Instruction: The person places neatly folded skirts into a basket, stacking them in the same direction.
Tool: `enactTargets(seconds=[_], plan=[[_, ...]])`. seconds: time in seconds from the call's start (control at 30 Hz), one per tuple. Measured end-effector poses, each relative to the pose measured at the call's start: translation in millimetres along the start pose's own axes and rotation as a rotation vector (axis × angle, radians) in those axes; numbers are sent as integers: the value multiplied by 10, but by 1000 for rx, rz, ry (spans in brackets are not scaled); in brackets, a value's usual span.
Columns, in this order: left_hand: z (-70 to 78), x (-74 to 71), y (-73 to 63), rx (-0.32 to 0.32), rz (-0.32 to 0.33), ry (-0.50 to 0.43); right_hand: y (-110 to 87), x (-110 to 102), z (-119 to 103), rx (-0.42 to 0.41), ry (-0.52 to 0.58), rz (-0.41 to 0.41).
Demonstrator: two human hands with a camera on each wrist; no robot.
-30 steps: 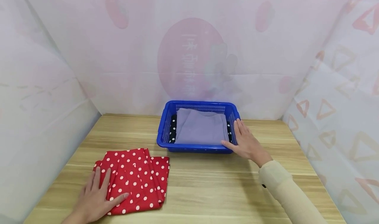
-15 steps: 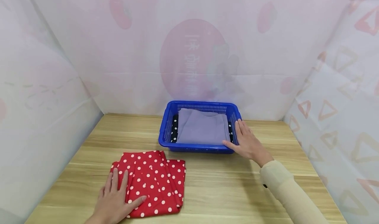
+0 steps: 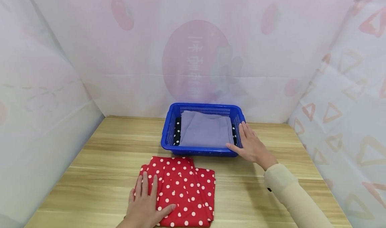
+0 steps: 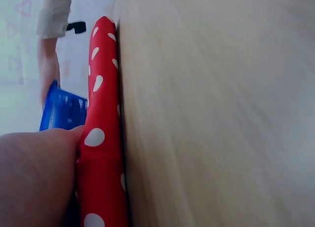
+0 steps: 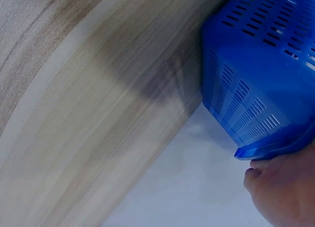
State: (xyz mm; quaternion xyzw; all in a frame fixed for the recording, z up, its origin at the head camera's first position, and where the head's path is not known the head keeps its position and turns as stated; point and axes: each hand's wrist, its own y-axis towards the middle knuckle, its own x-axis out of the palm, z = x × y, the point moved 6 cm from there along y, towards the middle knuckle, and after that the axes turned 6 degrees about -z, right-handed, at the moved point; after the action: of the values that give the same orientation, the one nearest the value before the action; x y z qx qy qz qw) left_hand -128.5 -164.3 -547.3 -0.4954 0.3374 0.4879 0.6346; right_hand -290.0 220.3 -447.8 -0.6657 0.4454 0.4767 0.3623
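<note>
A folded red cloth with white polka dots (image 3: 181, 191) lies on the wooden table at front centre. My left hand (image 3: 143, 201) rests on its left part, fingers spread and straight, thumb pointing right. From the side, the left wrist view shows the red cloth (image 4: 102, 109) as a thick folded edge along the tabletop. Behind it stands a blue plastic basket (image 3: 199, 150) holding a folded lavender cloth (image 3: 208, 131), with black dotted cloth (image 3: 177, 132) showing under it at both sides. My right hand (image 3: 253, 147) rests on the basket's front right corner, fingers extended, thumb on the front rim.
The wooden table (image 3: 99, 174) runs back to a pale printed curtain (image 3: 135, 54), with similar sheets along both sides. The basket stands near the back edge.
My left hand has slid the red dotted cloth to the right across the table, bringing it in front of the basket. The right hand and basket have stayed in place.
</note>
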Motion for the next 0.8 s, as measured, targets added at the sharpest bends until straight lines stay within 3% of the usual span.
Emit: enactTargets(seconds=[0.27, 0.43, 0.6, 0.8], plan=[[484, 106, 10, 54, -37, -28, 8, 16, 11, -12, -1, 11], [662, 126, -11, 100, -85, -79, -3, 19, 21, -12, 10, 15], [632, 26, -2, 94, -128, -151, -29, 32, 37, 11, 86, 23], [437, -297, 21, 84, -98, -311, -239, -181, -34, -8, 183, 99]])
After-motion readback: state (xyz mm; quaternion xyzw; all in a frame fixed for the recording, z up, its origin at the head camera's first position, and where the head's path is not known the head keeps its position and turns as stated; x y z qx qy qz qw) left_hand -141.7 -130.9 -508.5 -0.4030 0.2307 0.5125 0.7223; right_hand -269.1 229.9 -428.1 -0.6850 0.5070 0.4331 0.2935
